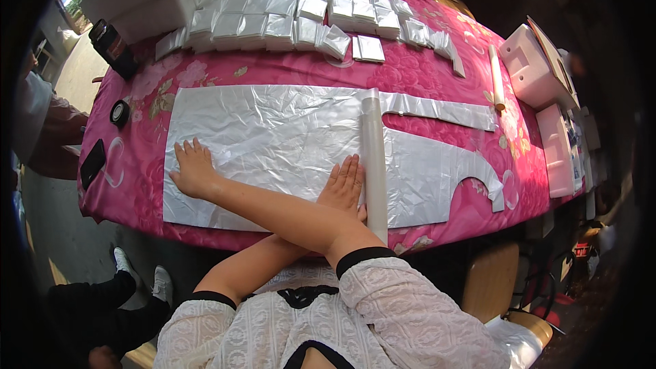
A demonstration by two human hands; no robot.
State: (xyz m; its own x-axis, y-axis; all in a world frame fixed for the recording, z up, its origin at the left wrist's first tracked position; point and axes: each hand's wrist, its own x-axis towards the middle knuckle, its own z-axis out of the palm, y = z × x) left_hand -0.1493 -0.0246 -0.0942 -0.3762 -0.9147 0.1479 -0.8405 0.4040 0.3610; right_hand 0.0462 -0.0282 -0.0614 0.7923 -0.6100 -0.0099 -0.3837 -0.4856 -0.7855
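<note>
A wide crinkled white plastic sheet [273,143] lies flat on the pink flowered tablecloth [424,68]. A long white roll [374,164] lies across the sheet, running from far to near. My arms are crossed over the near edge. My right hand [193,172] reaches to the left and presses flat on the sheet's left part, fingers spread. My left hand [345,188] lies palm down on the sheet, right beside the roll's left side. Neither hand grips anything. To the right of the roll the sheet has curved cut-outs [471,178].
Several stacks of folded white squares [307,14] line the far side. White foam boxes [533,61] and a second roll [496,78] sit at the right. A black tape roll [119,113] and a black phone [92,162] lie at the left, near another person's sleeve [41,123].
</note>
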